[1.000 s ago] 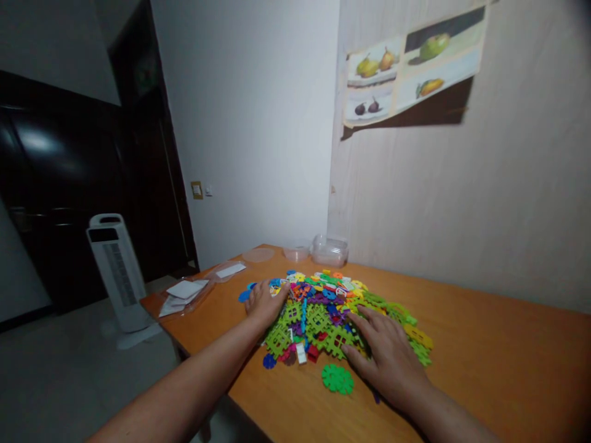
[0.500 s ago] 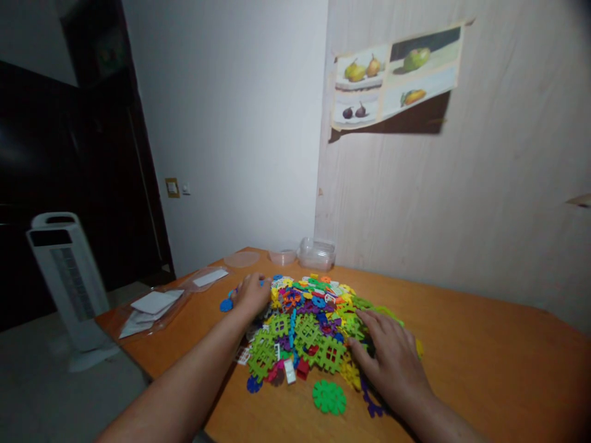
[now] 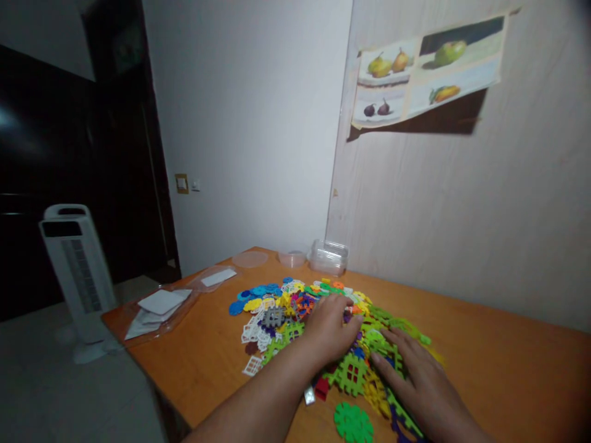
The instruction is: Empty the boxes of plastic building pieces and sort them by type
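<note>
A heap of flat, colourful plastic interlocking pieces (image 3: 286, 304) is spread over the orange wooden table (image 3: 498, 369). My left hand (image 3: 330, 329) lies palm down on the middle of the heap, fingers bent over the pieces. My right hand (image 3: 422, 378) rests flat on the heap's right side, fingers stretched out over green and yellow pieces. A green square lattice piece (image 3: 351, 374) lies between the two hands. A round green gear-shaped piece (image 3: 353, 423) sits apart at the table's near edge.
Clear plastic containers (image 3: 329, 257) and a lid (image 3: 250, 259) stand at the table's far edge by the wall. Clear bags with white sheets (image 3: 159, 306) lie at the left corner. A white tower fan (image 3: 76, 277) stands on the floor to the left.
My left hand has slid right from the heap's left edge to its middle, close to my right hand. Blue, white and yellow pieces now lie uncovered on the left. The view has shifted slightly.
</note>
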A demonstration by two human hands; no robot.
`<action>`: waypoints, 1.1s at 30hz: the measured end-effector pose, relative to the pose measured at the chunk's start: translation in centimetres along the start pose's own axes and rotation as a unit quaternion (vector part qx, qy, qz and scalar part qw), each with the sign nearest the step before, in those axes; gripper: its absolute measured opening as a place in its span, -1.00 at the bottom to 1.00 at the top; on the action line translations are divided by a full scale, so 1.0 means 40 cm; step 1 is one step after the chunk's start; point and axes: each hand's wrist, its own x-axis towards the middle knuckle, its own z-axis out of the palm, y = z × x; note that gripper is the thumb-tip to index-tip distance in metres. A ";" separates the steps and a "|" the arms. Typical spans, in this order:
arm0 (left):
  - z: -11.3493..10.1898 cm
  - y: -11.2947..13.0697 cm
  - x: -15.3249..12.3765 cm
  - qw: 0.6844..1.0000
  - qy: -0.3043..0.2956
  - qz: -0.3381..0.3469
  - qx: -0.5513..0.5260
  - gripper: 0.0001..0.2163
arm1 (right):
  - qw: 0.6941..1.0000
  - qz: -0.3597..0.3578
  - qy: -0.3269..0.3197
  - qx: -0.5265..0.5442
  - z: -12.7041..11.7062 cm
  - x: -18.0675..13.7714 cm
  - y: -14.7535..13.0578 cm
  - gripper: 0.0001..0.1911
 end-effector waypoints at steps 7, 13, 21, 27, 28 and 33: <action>-0.026 -0.003 -0.022 0.982 -0.096 0.142 0.077 -0.77 | 0.996 -0.050 -0.008 0.080 -0.034 0.001 -0.060 -0.57; -0.043 0.001 -0.014 0.974 -0.133 0.119 0.140 -0.78 | 0.989 -0.079 -0.028 0.121 -0.060 -0.010 -0.094 -0.54; -0.069 0.003 -0.009 0.964 -0.145 0.117 0.189 -0.75 | 0.961 0.071 0.016 0.268 -0.105 0.010 -0.097 -0.53; -0.065 -0.004 -0.003 0.959 -0.146 0.118 0.212 -0.74 | 0.892 0.264 0.127 0.345 -0.120 0.043 0.003 -0.54; -0.064 -0.004 -0.002 0.959 -0.144 0.118 0.214 -0.74 | 0.881 0.282 0.135 0.355 -0.118 0.044 0.016 -0.54; -0.064 0.001 -0.001 0.958 -0.137 0.123 0.218 -0.75 | 0.805 0.336 0.109 0.476 -0.094 0.041 0.013 -0.54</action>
